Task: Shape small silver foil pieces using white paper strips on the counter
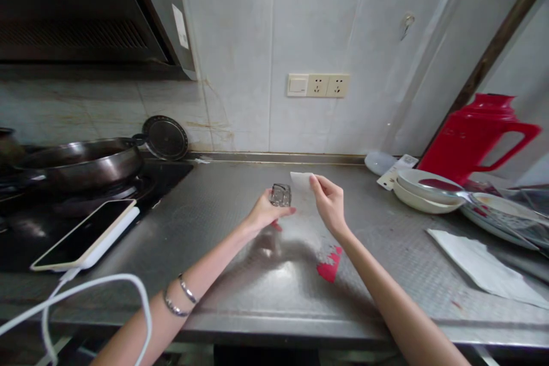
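Observation:
Above the metal counter, my left hand (266, 211) grips a small clear, square-sided object (281, 195) that looks like glass or clear plastic; its exact kind is too small to tell. Just to the right, my right hand (329, 200) pinches a small white sheet (302, 180), perhaps paper or tissue, between thumb and fingers. The sheet is close beside the clear object; whether they touch I cannot tell. On the counter below my right hand lies a clear piece with ragged red print (329, 263), partly beside my forearm.
A phone (83, 234) with a white cable (115, 279) rests at the stove's edge, near a pan (86, 166) and a round dark lid (165, 137). Rightward are a red thermos jug (476, 137), stacked bowls (422, 200), plates (501, 214) and a folded white paper (484, 266).

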Demonstrator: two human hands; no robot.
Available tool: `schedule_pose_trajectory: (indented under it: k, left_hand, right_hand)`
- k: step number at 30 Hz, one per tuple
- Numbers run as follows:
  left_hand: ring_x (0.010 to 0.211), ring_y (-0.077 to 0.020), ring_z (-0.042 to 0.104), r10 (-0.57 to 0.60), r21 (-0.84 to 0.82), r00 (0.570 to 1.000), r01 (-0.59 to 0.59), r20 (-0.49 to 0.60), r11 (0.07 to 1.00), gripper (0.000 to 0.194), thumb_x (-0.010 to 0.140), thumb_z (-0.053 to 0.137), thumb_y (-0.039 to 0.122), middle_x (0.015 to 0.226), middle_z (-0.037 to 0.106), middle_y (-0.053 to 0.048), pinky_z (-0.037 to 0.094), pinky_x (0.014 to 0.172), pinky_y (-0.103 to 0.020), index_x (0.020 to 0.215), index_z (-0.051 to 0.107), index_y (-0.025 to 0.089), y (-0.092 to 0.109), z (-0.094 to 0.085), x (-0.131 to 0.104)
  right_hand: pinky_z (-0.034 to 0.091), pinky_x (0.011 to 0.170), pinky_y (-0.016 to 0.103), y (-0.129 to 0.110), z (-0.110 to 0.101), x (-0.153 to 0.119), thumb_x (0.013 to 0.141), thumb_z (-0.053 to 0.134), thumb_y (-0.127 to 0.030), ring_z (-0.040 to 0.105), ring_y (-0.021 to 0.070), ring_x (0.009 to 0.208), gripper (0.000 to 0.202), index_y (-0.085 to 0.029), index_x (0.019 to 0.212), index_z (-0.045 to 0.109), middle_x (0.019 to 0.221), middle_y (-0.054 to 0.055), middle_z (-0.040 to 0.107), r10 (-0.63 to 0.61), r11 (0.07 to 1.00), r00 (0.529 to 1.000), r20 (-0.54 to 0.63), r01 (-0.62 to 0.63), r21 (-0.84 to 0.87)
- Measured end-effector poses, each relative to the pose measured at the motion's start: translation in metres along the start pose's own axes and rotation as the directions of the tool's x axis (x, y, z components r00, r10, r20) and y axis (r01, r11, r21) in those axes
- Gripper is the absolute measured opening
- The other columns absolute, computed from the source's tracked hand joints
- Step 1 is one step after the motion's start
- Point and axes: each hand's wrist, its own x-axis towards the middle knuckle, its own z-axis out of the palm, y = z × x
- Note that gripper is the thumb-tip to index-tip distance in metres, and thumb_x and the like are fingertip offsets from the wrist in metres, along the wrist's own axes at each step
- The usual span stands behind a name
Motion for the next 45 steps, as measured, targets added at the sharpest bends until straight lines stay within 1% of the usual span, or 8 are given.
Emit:
schedule_pose_trajectory:
  k: [4, 11, 23, 28, 32, 36, 40, 45]
  left_hand:
    - [0.041, -0.0034, 0.044, 0.056, -0.007, 0.997, -0.056, 0.048, 0.998, 0.07, 0.054, 0.083, 0.028, 0.072, 0.055, 0.004, 0.049, 0.036, -0.023, 0.11, 0.043, 0.016, 0.002, 0.005, -0.006]
    - [0.039, -0.0025, 0.043, 0.099, -0.031, 0.992, -0.097, 0.077, 0.995, 0.061, 0.062, 0.078, 0.035, 0.074, 0.055, 0.004, 0.05, 0.036, -0.024, 0.111, 0.045, 0.018, -0.001, 0.001, -0.002]
    - [0.074, -0.0148, 0.06, 0.257, -0.022, 0.912, -0.264, 0.318, 0.964, 0.092, 0.061, 0.078, 0.029, 0.118, 0.053, -0.011, 0.054, 0.055, -0.028, 0.136, 0.025, 0.027, -0.004, -0.003, 0.0]
    - [0.104, -0.0276, 0.055, 0.448, 0.277, 0.871, -0.49, 0.203, 0.826, 0.129, 0.049, 0.085, 0.036, 0.137, 0.033, -0.017, 0.048, 0.086, -0.046, 0.145, -0.001, 0.03, -0.015, -0.014, 0.01]
    - [0.123, -0.0323, 0.04, 0.566, 0.416, 0.793, -0.604, 0.227, 0.679, 0.122, 0.051, 0.083, 0.04, 0.142, 0.019, -0.014, 0.038, 0.1, -0.049, 0.145, 0.005, 0.032, -0.015, -0.021, 0.011]
    - [0.134, -0.0332, 0.023, 0.586, 0.463, 0.761, -0.64, 0.277, 0.613, 0.108, 0.052, 0.083, 0.041, 0.14, 0.02, -0.012, 0.03, 0.107, -0.048, 0.14, 0.022, 0.029, -0.013, -0.022, 0.012]
    - [0.125, -0.0291, 0.039, 0.615, 0.433, 0.745, -0.659, 0.259, 0.615, 0.092, 0.052, 0.083, 0.039, 0.129, 0.039, -0.011, 0.034, 0.104, -0.045, 0.129, 0.036, 0.025, -0.011, -0.021, 0.012]
    - [0.108, -0.0244, 0.054, 0.543, 0.284, 0.809, -0.588, 0.226, 0.758, 0.085, 0.054, 0.083, 0.035, 0.122, 0.052, -0.01, 0.045, 0.092, -0.037, 0.125, 0.038, 0.024, -0.007, -0.016, 0.004]
  right_hand:
    - [0.048, 0.068, 0.028, 0.006, 0.004, 0.003, 0.085, 0.05, -0.045, 0.062, 0.0186, 0.076, 0.037, -0.015, 0.091, 0.071, 0.079, 0.004, 0.069, 0.103, 0.991, 0.978, 0.18, -0.116, 0.062]
    - [0.045, 0.094, 0.035, -0.001, 0.008, -0.002, 0.073, 0.067, -0.027, 0.057, 0.0216, 0.111, 0.047, -0.026, 0.119, 0.057, 0.124, 0.004, 0.06, 0.099, 0.919, 0.831, 0.547, -0.288, 0.27]
    - [0.052, 0.08, 0.035, -0.001, 0.005, 0.0, 0.067, 0.074, -0.033, 0.063, 0.022, 0.098, 0.051, -0.023, 0.115, 0.06, 0.112, 0.006, 0.065, 0.219, 0.858, 0.847, 0.485, -0.404, 0.317]
    - [0.056, 0.067, 0.035, 0.0, 0.003, 0.002, 0.073, 0.068, -0.044, 0.066, 0.0226, 0.085, 0.042, -0.02, 0.106, 0.062, 0.102, 0.008, 0.067, 0.394, 0.711, 0.751, 0.529, -0.614, 0.343]
    - [0.056, 0.06, 0.032, -0.001, 0.005, -0.001, 0.076, 0.064, -0.049, 0.066, 0.0198, 0.075, 0.039, -0.02, 0.103, 0.064, 0.102, 0.009, 0.067, 0.441, 0.644, 0.666, 0.602, -0.701, 0.305]
    - [0.053, 0.056, 0.026, -0.001, 0.008, -0.004, 0.077, 0.064, -0.048, 0.065, 0.0173, 0.073, 0.041, -0.02, 0.107, 0.063, 0.103, 0.007, 0.066, 0.437, 0.661, 0.657, 0.614, -0.698, 0.276]
    - [0.054, 0.054, 0.029, 0.002, 0.01, -0.003, 0.081, 0.054, -0.054, 0.065, 0.0176, 0.068, 0.045, -0.017, 0.105, 0.063, 0.097, 0.009, 0.068, 0.48, 0.6, 0.653, 0.587, -0.732, 0.324]
    - [0.055, 0.058, 0.031, 0.009, 0.009, -0.002, 0.078, 0.061, -0.048, 0.067, 0.0193, 0.068, 0.038, -0.016, 0.098, 0.064, 0.092, 0.01, 0.069, 0.466, 0.631, 0.673, 0.575, -0.708, 0.317]
